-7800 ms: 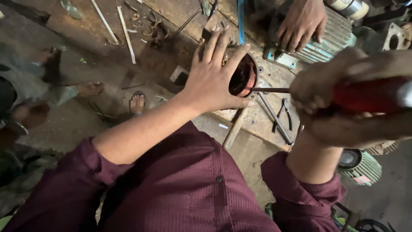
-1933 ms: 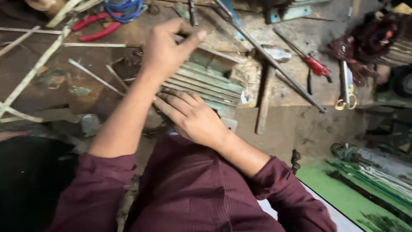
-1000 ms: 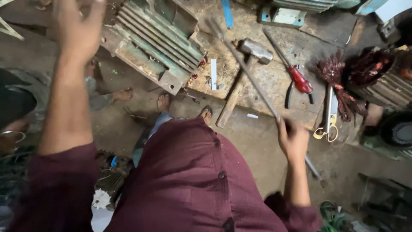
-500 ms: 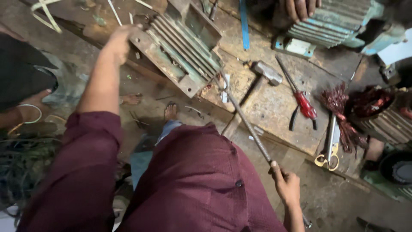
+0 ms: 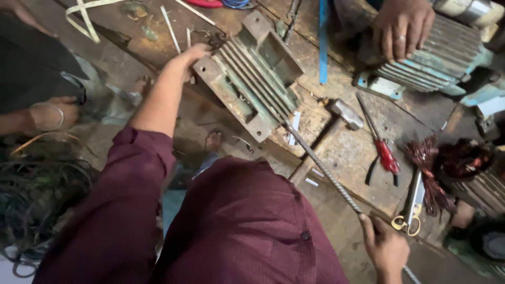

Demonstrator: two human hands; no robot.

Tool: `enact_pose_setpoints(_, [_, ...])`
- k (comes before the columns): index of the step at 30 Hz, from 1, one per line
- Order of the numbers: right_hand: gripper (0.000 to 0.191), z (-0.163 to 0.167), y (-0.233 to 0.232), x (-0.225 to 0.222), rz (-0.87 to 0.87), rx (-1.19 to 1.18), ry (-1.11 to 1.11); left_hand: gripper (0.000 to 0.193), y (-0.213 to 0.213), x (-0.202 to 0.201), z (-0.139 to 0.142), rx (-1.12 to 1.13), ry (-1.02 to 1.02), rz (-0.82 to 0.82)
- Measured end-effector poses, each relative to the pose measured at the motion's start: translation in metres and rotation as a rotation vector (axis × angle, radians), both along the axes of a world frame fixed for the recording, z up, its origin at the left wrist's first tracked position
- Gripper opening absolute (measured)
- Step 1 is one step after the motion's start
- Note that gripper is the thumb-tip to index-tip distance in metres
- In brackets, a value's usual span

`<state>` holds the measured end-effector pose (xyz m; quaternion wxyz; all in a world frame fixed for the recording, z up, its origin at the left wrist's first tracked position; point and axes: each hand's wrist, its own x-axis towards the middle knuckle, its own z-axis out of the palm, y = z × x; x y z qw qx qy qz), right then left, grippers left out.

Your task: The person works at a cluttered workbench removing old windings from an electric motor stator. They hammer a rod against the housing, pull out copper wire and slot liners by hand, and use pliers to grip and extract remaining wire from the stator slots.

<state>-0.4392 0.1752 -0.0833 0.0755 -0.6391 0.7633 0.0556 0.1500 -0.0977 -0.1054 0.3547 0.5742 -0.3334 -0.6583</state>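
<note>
My left hand rests on the far end of a greenish finned motor housing lying on the wooden workbench. My right hand is closed around the lower end of a long ribbed steel rod. The rod's upper tip reaches into the near end of the housing. I wear a maroon shirt.
A hammer, red-handled pliers, yellow-handled scissors and a bundle of copper wire lie on the bench. Another person's hand rests on a second finned housing. Coiled wire lies on the floor at left.
My right hand with the rod came lower and nearer. The rod's tip now meets the housing's near end. My left hand stays on the housing's far end.
</note>
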Motion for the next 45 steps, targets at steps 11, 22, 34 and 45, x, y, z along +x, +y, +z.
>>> enact_pose_setpoints(11, [0.037,-0.014,-0.082,0.144,0.137,-0.060,-0.244,0.041,-0.017,0.008,0.003,-0.355,-0.348,-0.173])
enact_pose_setpoints(22, [0.044,-0.019,-0.162,0.204,0.226,-0.134,-0.247,0.042,-0.021,0.017,0.016,-0.783,-0.743,-0.300])
enact_pose_setpoints(34, [0.034,0.011,-0.159,0.199,0.204,-0.074,-0.335,0.028,0.022,-0.044,0.172,-1.209,-0.752,-0.536])
enact_pose_setpoints(45, [0.026,0.016,-0.126,0.228,0.111,-0.229,-0.235,0.020,0.019,-0.187,0.020,-1.447,-0.943,-1.284])
